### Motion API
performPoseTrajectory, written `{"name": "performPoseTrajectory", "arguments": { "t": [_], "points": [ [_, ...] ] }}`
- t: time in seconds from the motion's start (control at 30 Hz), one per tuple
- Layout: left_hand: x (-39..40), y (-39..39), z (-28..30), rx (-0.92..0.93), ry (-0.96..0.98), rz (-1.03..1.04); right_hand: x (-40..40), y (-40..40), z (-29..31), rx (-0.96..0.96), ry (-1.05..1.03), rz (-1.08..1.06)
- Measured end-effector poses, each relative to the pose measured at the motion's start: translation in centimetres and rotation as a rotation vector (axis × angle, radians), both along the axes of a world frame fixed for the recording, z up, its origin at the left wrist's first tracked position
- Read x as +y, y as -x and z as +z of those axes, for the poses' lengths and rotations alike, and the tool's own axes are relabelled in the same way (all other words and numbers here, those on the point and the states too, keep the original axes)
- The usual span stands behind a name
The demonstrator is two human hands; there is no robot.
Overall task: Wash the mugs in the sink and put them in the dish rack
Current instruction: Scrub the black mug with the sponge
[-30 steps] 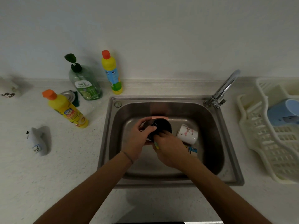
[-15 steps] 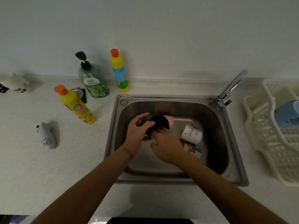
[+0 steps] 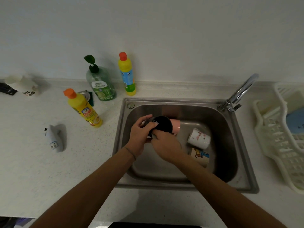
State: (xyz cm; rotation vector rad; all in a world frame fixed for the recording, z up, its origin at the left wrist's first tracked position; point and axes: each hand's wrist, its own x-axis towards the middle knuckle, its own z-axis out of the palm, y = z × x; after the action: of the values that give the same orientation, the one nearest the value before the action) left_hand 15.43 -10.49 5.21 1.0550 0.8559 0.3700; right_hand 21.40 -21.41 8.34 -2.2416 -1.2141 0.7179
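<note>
Both hands still grip the black mug, now tilted further leftward.

A "6" on the white object's tag; bottle labels unreadable.

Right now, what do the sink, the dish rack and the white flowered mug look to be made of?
Sink: brushed stainless steel, by its grey sheen and soft reflections. Dish rack: moulded cream plastic, matt, with a slotted lattice. White flowered mug: likely glazed ceramic, given its glossy white surface and printed pink pattern, though glossy plastic cannot be ruled out.
</note>
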Motion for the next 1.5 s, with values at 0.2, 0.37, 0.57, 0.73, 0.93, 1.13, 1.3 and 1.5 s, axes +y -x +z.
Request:
{"name": "performPoseTrajectory", "arguments": {
  "t": [0.2, 0.37, 0.57, 0.73, 0.93, 1.13, 1.3, 1.5],
  "points": [
    [0.7, 0.1, -0.3, 0.005, 0.037, 0.011, -0.4, -0.6, -1.7, -0.369, 0.041, 0.119],
    [0.2, -0.4, -0.6, 0.045, 0.061, 0.040, 0.2, -0.5, -2.0, -0.207, -0.015, 0.023],
    [-0.1, -1.0, -1.1, 0.094, 0.064, 0.014, 0.3, -0.5, -2.4, -0.174, 0.026, -0.036],
    [1.1, -0.6, -1.3, 0.104, 0.059, -0.057, -1.2, -2.0, -3.6, -0.395, 0.048, 0.165],
    [0.6, -0.8, -1.6, 0.155, 0.045, -0.016, 0.3, -0.8, -3.6, -0.191, 0.007, 0.070],
    [0.0, -0.7, -1.5, 0.154, 0.074, 0.022, 0.4, -0.3, -3.9, -0.185, -0.014, 0.006],
    [2.0, -0.2, -1.2, 0.216, 0.133, -0.150, -1.1, -2.2, -4.1, -0.389, 0.017, 0.250],
    [1.6, -0.5, -1.3, 0.049, 0.207, -0.083, -0.3, -2.4, -3.4, -0.442, -0.046, 0.148]
  ]
}}
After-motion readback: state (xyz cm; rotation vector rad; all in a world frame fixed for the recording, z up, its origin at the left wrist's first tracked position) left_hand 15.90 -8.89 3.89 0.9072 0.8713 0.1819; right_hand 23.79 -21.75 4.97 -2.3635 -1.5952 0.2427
